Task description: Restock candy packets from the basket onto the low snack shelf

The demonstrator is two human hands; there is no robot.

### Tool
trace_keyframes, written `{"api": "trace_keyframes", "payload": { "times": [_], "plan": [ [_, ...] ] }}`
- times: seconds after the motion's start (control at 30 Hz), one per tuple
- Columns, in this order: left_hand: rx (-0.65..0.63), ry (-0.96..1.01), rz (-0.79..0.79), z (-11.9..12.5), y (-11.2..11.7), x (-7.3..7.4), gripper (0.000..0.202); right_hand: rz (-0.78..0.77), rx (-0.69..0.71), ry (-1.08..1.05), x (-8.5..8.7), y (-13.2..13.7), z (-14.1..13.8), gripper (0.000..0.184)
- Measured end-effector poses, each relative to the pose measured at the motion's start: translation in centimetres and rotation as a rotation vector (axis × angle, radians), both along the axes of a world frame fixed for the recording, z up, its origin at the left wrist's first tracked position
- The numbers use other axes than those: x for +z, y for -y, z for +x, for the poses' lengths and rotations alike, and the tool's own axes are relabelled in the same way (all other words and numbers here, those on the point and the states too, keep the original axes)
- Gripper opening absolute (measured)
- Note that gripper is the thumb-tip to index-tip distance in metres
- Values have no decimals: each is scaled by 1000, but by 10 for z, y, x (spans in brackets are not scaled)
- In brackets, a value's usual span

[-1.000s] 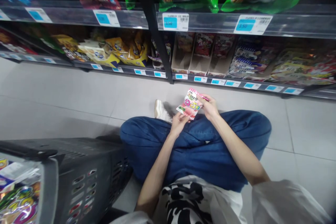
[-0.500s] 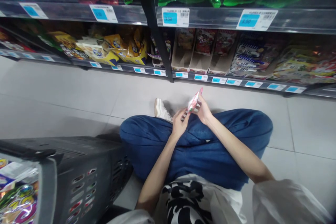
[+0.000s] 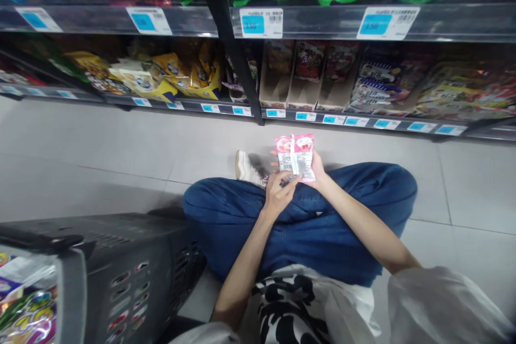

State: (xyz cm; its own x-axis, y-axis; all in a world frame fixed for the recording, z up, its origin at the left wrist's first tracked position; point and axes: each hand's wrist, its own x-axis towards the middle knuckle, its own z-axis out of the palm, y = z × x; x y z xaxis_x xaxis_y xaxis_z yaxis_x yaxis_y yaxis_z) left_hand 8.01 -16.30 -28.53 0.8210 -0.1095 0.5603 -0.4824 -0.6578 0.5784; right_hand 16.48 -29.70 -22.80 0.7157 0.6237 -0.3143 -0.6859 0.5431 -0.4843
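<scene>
A small pink snack packet (image 3: pixel 296 155) is held upright above my blue-trousered knees, its back side with barcode and white seam facing me. My right hand (image 3: pixel 318 169) sits behind it and grips its right edge. My left hand (image 3: pixel 278 192) has curled fingers and pinches the packet's lower left corner. I am crouched on a tiled floor facing the bottom store shelf (image 3: pixel 306 115).
A grey shopping basket (image 3: pixel 121 269) with several colourful packets (image 3: pixel 24 301) stands at my lower left. Shelves with blue price tags (image 3: pixel 261 22) hold snack bags, yellow packs (image 3: pixel 181 72) and cardboard display boxes (image 3: pixel 300 83). My white shoe (image 3: pixel 246 167) shows past my knee.
The packet has been turned over: its pink front faced me a second ago, then it stood edge-on, and now its printed back faces me. Both hands stayed on it.
</scene>
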Motion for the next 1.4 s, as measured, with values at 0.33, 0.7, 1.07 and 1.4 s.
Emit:
{"api": "trace_keyframes", "payload": {
  "times": [0.33, 0.7, 1.07, 1.4],
  "plan": [
    [-1, 0, 21, 1, -1, 1, 40, -5, 42, -12, -3, 1, 2, 68],
    [-9, -144, -74, 1, 3, -2, 41, -136, -34, -20, -8, -1, 1, 60],
    [-19, -202, -117, 0, 5, -4, 36, -197, -80, -26, -12, -3, -1, 52],
    [90, -641, -743, 11, 3, 5, 49, -401, -462, -18, -13, -12, 5, 41]
  ]
}}
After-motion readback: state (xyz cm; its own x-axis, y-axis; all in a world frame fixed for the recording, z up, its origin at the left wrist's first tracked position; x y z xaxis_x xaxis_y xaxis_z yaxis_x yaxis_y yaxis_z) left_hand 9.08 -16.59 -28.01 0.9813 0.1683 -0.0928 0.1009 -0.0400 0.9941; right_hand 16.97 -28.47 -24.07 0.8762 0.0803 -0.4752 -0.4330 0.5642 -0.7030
